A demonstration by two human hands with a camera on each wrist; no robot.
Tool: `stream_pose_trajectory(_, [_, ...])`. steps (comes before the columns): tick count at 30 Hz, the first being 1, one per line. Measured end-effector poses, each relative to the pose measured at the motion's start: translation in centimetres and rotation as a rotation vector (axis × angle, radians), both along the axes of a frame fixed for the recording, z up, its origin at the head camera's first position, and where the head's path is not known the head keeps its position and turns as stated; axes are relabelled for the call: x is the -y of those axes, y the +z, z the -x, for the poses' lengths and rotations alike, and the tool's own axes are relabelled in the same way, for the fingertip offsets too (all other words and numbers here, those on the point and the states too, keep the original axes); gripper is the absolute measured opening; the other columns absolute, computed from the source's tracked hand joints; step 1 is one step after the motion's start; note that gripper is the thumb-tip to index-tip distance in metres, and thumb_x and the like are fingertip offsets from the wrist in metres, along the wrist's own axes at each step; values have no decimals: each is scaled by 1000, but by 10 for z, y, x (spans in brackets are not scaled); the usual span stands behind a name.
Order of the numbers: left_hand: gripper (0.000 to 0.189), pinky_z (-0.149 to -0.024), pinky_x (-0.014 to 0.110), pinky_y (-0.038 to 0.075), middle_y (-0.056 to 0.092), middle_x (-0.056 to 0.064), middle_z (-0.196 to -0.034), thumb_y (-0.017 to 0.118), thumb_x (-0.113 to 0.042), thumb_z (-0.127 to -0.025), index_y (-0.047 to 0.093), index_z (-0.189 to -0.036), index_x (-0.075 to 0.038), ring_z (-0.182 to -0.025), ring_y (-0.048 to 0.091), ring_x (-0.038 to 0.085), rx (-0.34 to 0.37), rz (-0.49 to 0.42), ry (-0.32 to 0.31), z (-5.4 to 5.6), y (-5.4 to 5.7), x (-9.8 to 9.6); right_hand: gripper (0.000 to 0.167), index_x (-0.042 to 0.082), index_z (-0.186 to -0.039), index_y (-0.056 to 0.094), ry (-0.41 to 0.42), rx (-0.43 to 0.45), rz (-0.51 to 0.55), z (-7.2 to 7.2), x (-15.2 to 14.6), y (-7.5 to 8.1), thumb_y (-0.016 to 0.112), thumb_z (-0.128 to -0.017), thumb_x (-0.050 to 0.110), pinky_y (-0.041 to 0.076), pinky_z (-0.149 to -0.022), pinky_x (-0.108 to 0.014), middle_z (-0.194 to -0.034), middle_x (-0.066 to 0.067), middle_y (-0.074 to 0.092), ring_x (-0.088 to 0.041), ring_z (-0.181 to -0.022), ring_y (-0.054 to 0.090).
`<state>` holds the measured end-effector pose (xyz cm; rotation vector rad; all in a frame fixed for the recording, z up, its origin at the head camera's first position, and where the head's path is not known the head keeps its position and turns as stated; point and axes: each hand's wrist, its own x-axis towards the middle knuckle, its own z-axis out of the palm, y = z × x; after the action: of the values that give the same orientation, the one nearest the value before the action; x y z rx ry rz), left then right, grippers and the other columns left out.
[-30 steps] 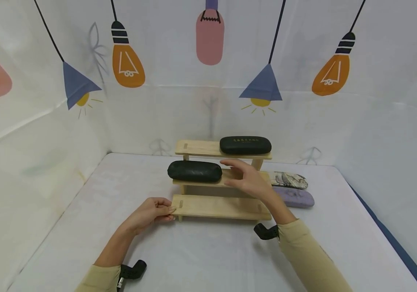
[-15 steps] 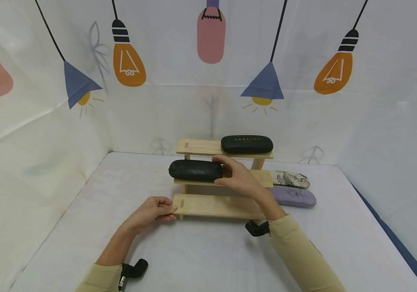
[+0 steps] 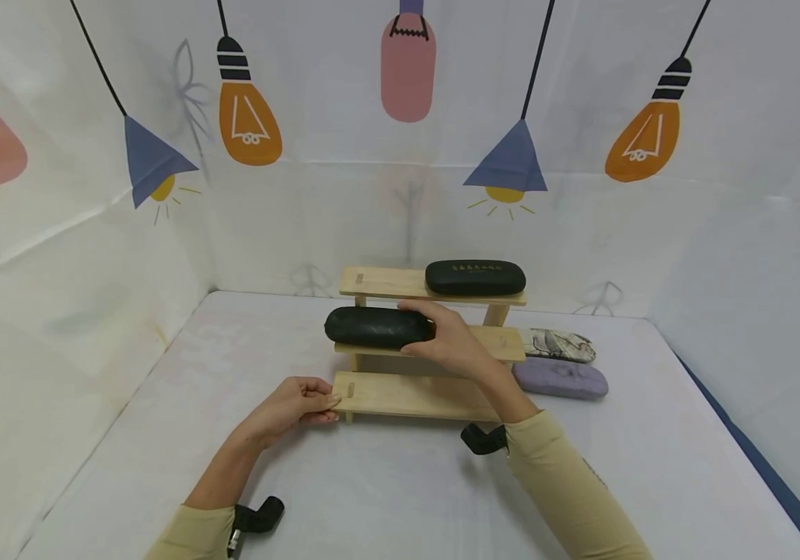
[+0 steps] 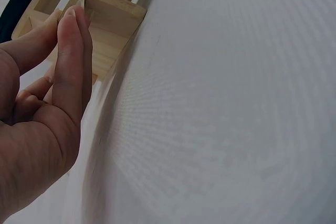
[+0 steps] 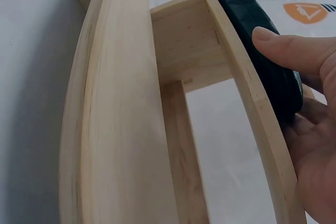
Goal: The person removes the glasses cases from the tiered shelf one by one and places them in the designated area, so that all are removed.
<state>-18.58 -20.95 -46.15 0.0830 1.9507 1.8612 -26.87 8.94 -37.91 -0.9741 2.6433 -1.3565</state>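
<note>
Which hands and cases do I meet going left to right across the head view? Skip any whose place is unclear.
Left hand, pinching the left end of the bottom shelf → dark case on the middle shelf → right hand, gripping that case's right end → purple case on the table.

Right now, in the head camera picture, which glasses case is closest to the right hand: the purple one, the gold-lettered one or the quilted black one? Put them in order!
From the right hand:
1. Quilted black glasses case: in its grip, at the middle shelf.
2. Gold-lettered black glasses case: above, on the top shelf.
3. Purple glasses case: off to the right.
</note>
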Motion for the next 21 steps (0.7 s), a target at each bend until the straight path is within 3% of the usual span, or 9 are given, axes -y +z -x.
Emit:
stream_pose_trajectory(12, [36, -72, 19, 60, 68, 5, -86, 68, -13, -94, 54, -115, 14, -78, 70, 9, -5, 1, 4, -1, 1, 0, 57, 20, -128, 66, -59, -20, 69, -2, 0, -2, 88, -75, 18, 54, -98, -43, -137, -3, 61, -22, -127, 57])
stream_pose_trajectory(21, [38, -72, 19, 61, 68, 6, -88, 68, -13, -94, 54, -116, 14, -78, 70, 9, -10, 8, -2, 0, 0, 0, 56, 21, -126, 69, -70, 46, 170, -5, -6, -3, 88, -74, 14, 57, -87, -29, -139, -4, 61, -22, -122, 60])
